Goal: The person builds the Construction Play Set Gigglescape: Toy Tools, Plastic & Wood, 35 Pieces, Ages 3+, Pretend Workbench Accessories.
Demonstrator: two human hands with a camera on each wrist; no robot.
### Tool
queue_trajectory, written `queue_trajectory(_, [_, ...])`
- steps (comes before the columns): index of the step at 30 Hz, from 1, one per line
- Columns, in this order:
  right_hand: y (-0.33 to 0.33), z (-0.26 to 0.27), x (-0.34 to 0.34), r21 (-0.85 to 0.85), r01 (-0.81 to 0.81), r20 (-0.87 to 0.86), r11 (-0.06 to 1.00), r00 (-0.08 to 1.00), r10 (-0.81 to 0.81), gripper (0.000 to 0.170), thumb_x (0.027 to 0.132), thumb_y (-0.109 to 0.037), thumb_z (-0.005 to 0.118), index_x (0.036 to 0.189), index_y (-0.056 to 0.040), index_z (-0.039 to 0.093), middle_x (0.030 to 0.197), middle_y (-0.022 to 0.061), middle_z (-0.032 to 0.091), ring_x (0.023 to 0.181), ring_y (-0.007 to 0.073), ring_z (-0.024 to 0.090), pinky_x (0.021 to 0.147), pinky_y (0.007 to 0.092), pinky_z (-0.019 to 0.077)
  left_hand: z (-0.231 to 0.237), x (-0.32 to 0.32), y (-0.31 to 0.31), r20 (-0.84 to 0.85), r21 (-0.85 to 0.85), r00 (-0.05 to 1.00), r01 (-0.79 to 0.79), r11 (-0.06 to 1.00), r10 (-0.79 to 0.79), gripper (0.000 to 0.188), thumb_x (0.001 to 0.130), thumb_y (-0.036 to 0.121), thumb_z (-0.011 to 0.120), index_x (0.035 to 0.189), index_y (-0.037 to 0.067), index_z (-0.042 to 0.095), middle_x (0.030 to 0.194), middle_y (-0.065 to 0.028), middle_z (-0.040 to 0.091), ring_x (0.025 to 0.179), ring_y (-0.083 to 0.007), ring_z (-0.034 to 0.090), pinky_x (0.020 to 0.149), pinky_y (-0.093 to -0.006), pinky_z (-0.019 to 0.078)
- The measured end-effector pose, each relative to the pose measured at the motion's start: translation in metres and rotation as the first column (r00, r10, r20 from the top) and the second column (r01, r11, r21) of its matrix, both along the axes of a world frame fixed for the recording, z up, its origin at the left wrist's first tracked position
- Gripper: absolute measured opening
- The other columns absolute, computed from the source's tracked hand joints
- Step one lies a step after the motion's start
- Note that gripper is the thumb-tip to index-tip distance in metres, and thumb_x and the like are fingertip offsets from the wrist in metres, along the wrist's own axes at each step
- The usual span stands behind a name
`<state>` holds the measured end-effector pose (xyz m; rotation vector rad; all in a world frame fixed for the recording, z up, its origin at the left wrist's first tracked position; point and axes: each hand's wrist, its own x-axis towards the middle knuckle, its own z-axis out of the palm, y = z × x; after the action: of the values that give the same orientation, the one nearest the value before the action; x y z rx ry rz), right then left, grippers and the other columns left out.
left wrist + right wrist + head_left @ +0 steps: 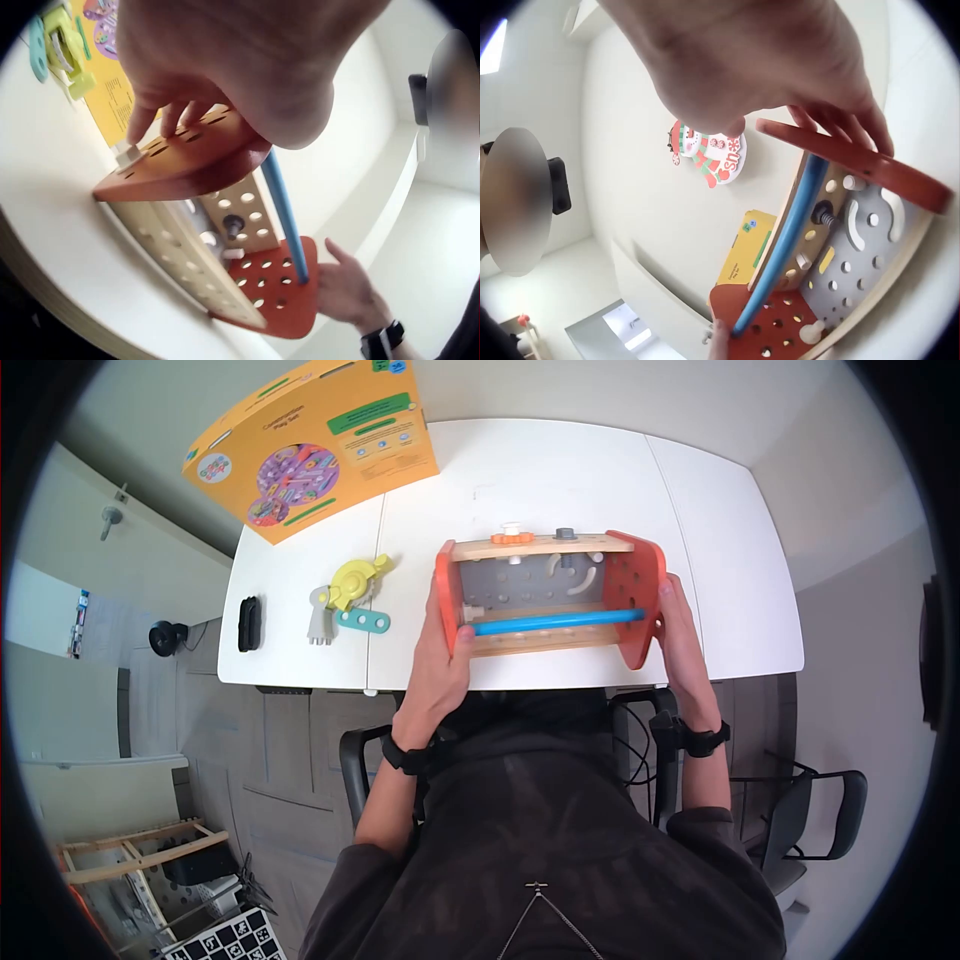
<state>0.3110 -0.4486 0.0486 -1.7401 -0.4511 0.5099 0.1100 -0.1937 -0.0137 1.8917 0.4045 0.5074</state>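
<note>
A toy toolbox with red end panels (648, 575), wooden slats and a grey perforated board (500, 582) is held between both hands near the table's front edge. A blue rod (560, 623) spans its panels. My left hand (440, 670) grips the left panel, fingers spread on its outer face and thumb over the edge by the rod's end. On the outside of the right panel, my right hand (780, 67) presses with straight fingers, its thumb off the panel. An orange nut (512, 538) and a grey bolt (565, 534) sit on the upper slat.
Left on the white table (540, 470) lie a yellow-green toy saw (352, 584), a grey toy piece (319, 618), a teal strip with holes (363, 621) and a black object (249, 623). An orange play-set box (330, 445) stands behind them. Chairs flank the person.
</note>
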Motion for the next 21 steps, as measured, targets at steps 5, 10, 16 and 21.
queue_trajectory(5, [0.007,-0.013,0.005,0.099,0.011,-0.099,0.995,0.995,-0.001,0.046,0.116,-0.055,0.038,0.125,-0.0108,0.047,0.122,0.0060,0.056,0.114,0.0164,0.055,0.105,0.0433,0.0470,-0.022,-0.007,0.013,-0.191,0.050,0.981,0.029,0.998,-0.019,0.063,0.108,0.020,0.056,0.162,-0.002,0.032,0.154,-0.0319,0.051,0.142,-0.0490,0.052,0.117,-0.0490,0.0431])
queue_trajectory(10, [0.021,-0.021,0.010,0.116,0.047,-0.076,0.992,0.996,-0.038,0.044,0.116,-0.052,0.041,0.124,-0.0089,0.047,0.115,0.0066,0.056,0.100,0.0138,0.058,0.088,0.0347,0.0525,-0.018,-0.006,0.016,-0.252,0.035,0.968,0.014,0.999,-0.005,0.063,0.109,0.018,0.056,0.163,0.000,0.030,0.141,-0.0320,0.061,0.128,-0.0509,0.061,0.108,-0.0511,0.0483])
queue_trajectory(16, [0.031,-0.028,0.020,0.142,0.078,-0.084,0.987,0.994,-0.066,0.039,0.116,-0.047,0.045,0.122,-0.0077,0.047,0.110,0.0059,0.056,0.090,0.0113,0.057,0.077,0.0311,0.0532,0.020,-0.003,0.014,-0.102,-0.171,0.995,-0.031,0.985,0.014,0.063,0.117,0.038,0.041,0.169,0.005,0.026,0.112,-0.0209,0.071,0.089,-0.0304,0.072,0.093,-0.0430,0.0557])
queue_trajectory(21, [0.036,-0.027,0.023,0.151,0.080,-0.128,0.985,0.990,-0.061,0.048,0.115,-0.048,0.047,0.137,-0.0052,0.051,0.112,0.0042,0.057,0.092,0.0107,0.054,0.081,0.0312,0.0521,0.044,0.015,0.026,-0.214,-0.239,0.975,-0.111,0.965,0.059,0.069,0.117,0.055,0.029,0.169,0.010,0.032,0.100,-0.0128,0.067,0.073,-0.0174,0.064,0.074,-0.0330,0.0543])
